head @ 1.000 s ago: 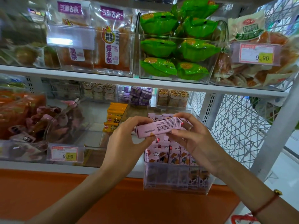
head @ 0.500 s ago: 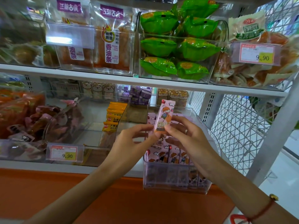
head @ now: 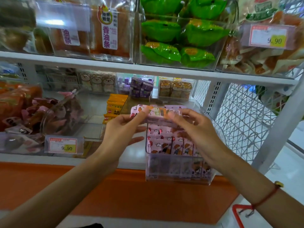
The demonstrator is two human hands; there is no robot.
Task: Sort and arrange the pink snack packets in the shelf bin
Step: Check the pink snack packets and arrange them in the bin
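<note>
Far left on the white metal shelf [head: 131,159], a loose heap of dark pink and brown wrapped sweets in a clear curved tub [head: 54,116], with a red-framed 9.90 price tag [head: 63,145] in front, well apart from the work. Just right of that, a stack of small orange-yellow snack packs [head: 115,105], near enough to the left hand [head: 120,137] to be nudged by a careless elbow or wrist. Left hand pinching the left end of a flat pink cartoon-printed snack packet [head: 156,113] between thumb and fingertips, lower fingers spread loose beneath. Packet held level, lengthwise across, blurred, above the clear plastic shelf bin [head: 178,171] of upright pink packets in rows [head: 172,145]. Right hand [head: 197,130] gripping the other end with curled fingers, thumb hidden. Likely trouble: a light fingertip hold on slick film, so a slip and a drop flat across the standing rows, or down onto the orange ledge below. Rows appearing tightly packed, so forcing the packet in risks tipping neighbours or crumpling it. Bin overhanging the shelf edge at the front; a hard downward push could perhaps tilt it forward. Facing of the packet impossible to read through blur; possibly slotted in the wrong way round.
</note>
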